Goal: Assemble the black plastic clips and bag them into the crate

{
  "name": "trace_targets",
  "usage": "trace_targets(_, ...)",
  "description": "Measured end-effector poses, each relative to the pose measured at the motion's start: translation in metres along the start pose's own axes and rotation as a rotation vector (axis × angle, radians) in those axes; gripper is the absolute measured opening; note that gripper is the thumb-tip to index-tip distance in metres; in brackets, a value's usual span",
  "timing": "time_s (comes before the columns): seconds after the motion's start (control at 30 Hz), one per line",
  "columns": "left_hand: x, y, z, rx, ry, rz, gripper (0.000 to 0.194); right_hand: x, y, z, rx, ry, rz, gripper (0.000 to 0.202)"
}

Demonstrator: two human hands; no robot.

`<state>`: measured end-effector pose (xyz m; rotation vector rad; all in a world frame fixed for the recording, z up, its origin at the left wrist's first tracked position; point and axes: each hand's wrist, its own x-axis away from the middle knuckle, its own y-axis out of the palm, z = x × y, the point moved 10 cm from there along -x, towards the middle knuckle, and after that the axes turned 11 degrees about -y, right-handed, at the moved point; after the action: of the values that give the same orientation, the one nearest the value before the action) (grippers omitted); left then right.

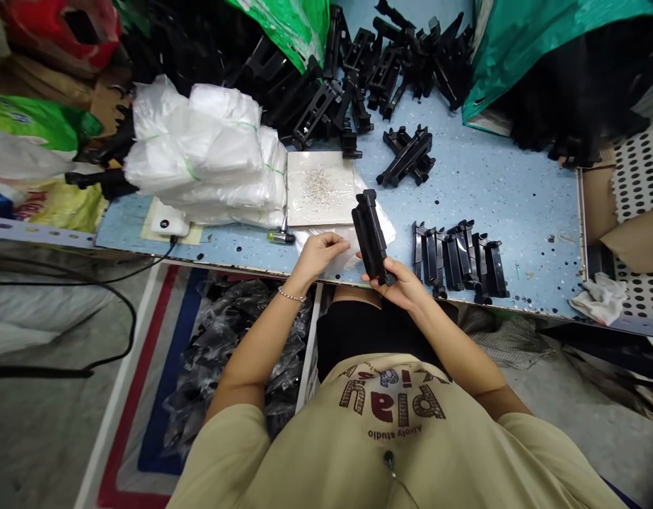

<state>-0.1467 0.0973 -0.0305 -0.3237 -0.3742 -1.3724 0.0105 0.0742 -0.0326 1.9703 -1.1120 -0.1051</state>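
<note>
My right hand (395, 281) is closed round the lower end of black plastic parts (373, 237), long and narrow with clip-like ends; they look like two pressed together. They are held tilted above the table's front edge. To their left, my left hand (323, 254) has its thumb and fingers pinched together. Clear plastic bags (339, 265) lie right beneath those fingertips; whether the fingers grip one is too small to tell. Several similar black parts (456, 258) stand in a row right of my right hand. Crossed black parts (408, 155) lie farther back.
Bundles of white plastic bags (204, 152) are stacked at left, beside a square board (320, 189) with small grains. Loose black parts (358, 78) pile up behind, near a green sack (549, 56). Below the table, a bin holds bagged pieces (225, 353). A cable (132, 311) hangs at left.
</note>
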Motion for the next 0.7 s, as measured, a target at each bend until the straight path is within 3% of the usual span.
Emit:
trace_targets(0.1,0.002,0.001,0.001,0.002,0.034,-0.021,0.031,-0.009,-0.003,0.002,-0.007,-0.022,0.031,0.037)
trace_targets(0.27,0.006,-0.022,0.001,0.15,0.049,0.096,0.036,0.0,-0.036,-0.017,-0.003,-0.127,0.266,0.032)
trace_targets(0.33,0.009,-0.019,0.002,0.167,0.069,0.094,0.039,0.009,-0.031,-0.022,-0.013,-0.138,0.239,0.031)
trace_targets(0.43,0.015,-0.008,0.008,0.157,0.132,0.074,0.04,0.01,-0.008,-0.017,-0.014,-0.109,0.128,0.035)
trace_targets(0.5,0.021,-0.002,0.016,0.061,0.206,0.047,0.03,0.001,-0.001,-0.01,0.001,-0.089,0.117,0.038)
trace_targets(0.6,0.039,-0.002,0.037,-0.312,0.421,0.092,0.011,-0.009,-0.017,-0.013,0.027,-0.113,0.231,0.033)
trace_targets(0.7,0.055,-0.003,0.048,-0.695,0.591,0.2,0.031,0.01,-0.042,-0.033,0.064,-0.173,0.322,0.029)
